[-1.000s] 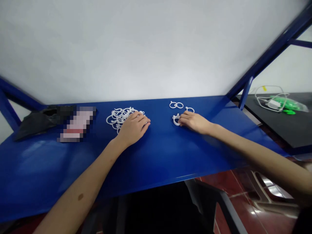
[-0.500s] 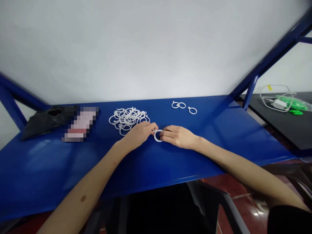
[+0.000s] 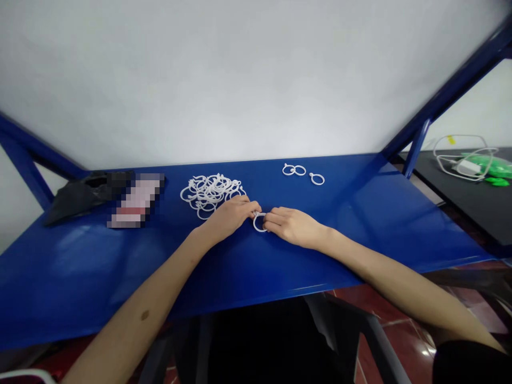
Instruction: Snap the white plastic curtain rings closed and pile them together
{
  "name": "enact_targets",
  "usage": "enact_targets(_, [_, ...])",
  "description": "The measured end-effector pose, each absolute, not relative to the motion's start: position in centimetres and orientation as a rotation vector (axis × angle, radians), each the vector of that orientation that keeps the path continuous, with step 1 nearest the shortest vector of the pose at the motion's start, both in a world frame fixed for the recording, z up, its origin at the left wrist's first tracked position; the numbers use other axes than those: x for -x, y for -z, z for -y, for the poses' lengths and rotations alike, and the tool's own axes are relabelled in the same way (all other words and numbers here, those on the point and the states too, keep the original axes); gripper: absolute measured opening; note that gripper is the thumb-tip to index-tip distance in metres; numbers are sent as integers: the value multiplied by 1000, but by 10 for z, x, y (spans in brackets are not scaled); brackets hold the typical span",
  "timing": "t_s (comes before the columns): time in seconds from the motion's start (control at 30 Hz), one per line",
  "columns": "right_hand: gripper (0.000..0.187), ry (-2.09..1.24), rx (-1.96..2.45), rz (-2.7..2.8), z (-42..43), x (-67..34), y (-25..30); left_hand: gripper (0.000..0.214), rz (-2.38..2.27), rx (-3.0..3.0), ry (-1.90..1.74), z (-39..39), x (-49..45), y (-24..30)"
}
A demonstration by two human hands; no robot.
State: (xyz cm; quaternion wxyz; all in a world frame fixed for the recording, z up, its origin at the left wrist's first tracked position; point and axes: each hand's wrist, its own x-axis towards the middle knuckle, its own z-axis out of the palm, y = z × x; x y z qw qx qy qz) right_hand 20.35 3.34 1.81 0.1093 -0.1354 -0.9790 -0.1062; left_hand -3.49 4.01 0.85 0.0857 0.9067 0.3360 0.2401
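A small white plastic ring [image 3: 259,222] is pinched between both my hands at the middle of the blue shelf [image 3: 120,266]. My left hand [image 3: 230,214] grips its left side with closed fingers. On the ring's right side my right hand [image 3: 291,225] holds it with curled fingers. Just behind my left hand lies a tangled pile of white rings [image 3: 208,192]. Three more white rings [image 3: 303,173] lie apart at the back right, two of them touching.
A black bag [image 3: 84,194] and a blurred pink-and-white item [image 3: 136,206] lie at the back left. Blue frame struts [image 3: 444,90] rise on both sides. A black table [image 3: 468,197] to the right carries a white cable and green items. A white wall stands behind.
My right hand brought one ring from the back right group to the middle. My left hand left the pile and met it; both now hold the ring.
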Motion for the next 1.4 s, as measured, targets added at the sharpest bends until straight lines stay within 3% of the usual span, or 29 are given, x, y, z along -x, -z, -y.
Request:
enact_targets(0.27, [26,400,631,2769,-41,-213,-19,24,-1091,-2966,-1060,-27,24,-22])
enact_targets(0.4, [30,469,600,2699,-41,-216,-25,15,-994,-3189,-943,-21,12,-20])
enact_targets(0.6, [36,554,618,2679,-35,-207,-23,32,-1190,-3361,-760,-19,-1,-11])
enact_targets(0.8, [39,646,816,2601,-32,-197,-17,34,-1431,-3335,-817,-17,-6,-7])
enact_targets(1.13, [32,227,673,2517,-48,-218,-22,23,-1271,-3235,-901,-33,20,-12])
enact_targets(1.4, [29,103,1362,2240,-99,-297,-32,22,-1481,-3145,-503,-39,61,-34])
